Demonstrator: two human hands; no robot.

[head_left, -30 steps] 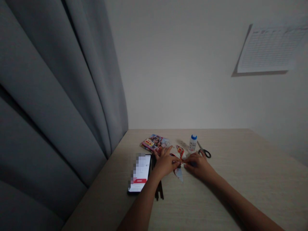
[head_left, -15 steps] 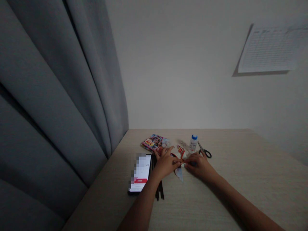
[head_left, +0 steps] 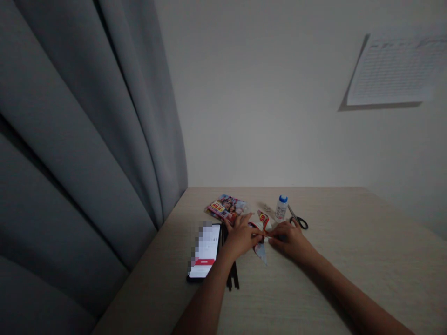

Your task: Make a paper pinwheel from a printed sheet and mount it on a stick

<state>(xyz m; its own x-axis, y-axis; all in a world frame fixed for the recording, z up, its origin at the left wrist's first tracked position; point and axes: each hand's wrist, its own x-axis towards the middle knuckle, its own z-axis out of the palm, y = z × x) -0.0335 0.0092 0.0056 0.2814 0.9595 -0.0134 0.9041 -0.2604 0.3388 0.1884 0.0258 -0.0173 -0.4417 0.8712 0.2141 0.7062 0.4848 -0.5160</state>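
My left hand point(head_left: 240, 237) and my right hand point(head_left: 289, 239) meet over a folded piece of printed paper point(head_left: 261, 251) lying on the wooden table point(head_left: 349, 260). Both hands pinch the paper where their fingertips come together, and its pale pointed end sticks out towards me. A red and white part of the paper point(head_left: 262, 218) rises behind the fingers. Dim light hides finer detail of the fingers.
A colourful magazine point(head_left: 226, 207) lies behind my left hand. A lit phone point(head_left: 205, 251) and dark sticks point(head_left: 231, 274) lie to the left. A small bottle with a blue cap point(head_left: 281, 208) and black-handled scissors point(head_left: 298, 219) stand further back. Grey curtain point(head_left: 87, 139) hangs at left.
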